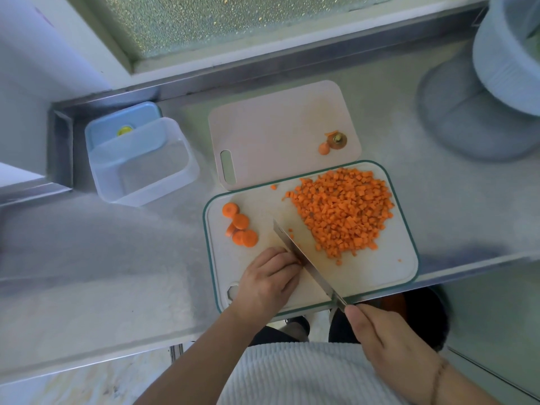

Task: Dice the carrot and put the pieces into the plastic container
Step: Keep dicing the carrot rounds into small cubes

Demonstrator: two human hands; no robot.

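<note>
Carrot dice (344, 211) lie heaped on the right half of the green-rimmed board (388, 267), which rests on the steel surface (122, 258); a few stray cubes sit apart from the heap, one near the board's far edge; carrot rounds (240, 225), uncut, lie overlapping at the board's left side; the left hand (267, 280) is set on the board with fingers curled down, knuckles against the flat of the knife (306, 263); a sliver of orange shows at its fingertips, but what it pins cannot be made out; the right hand (388, 343) grips the knife handle at the surface's near edge, thumb along the top; the blade runs diagonally from there toward the rounds, tip over the board; a second, pink board (277, 127) lies just beyond the first, bearing the carrot top (337, 140) and a small end piece near its right corner; the container (143, 162), clear plastic, stands open to the left of the pink board, well apart from the dice, holding no carrot; its blue lid (122, 124) lies behind and partly under it; a pale ribbed vessel (502, 62) stands at far right.
</note>
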